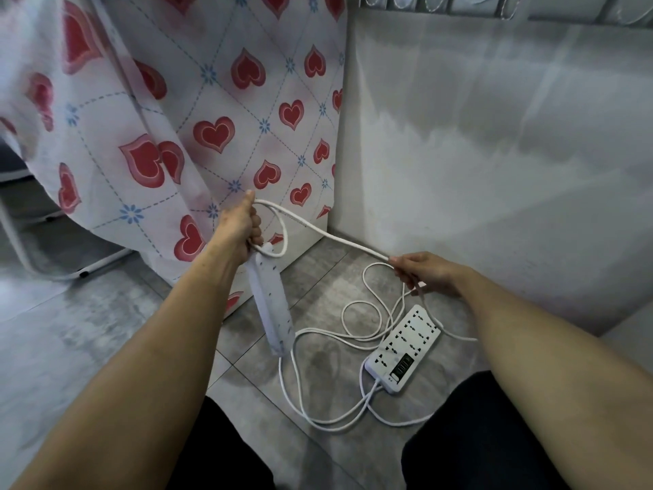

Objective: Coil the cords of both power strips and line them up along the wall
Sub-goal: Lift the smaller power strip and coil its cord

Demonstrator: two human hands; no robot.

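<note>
My left hand (242,226) gripping narrow strip (270,305) plus first cord (318,229) loop, strip dangling. Right hand (422,272) pinching taut cord. Wide strip (404,348) lying on floor (106,330) amid tangled slack; risking snagging it, dragging it along.

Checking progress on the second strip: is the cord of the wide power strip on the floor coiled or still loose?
Loose. The wide power strip lies flat on the floor, its cord sprawled in irregular loops.
</note>
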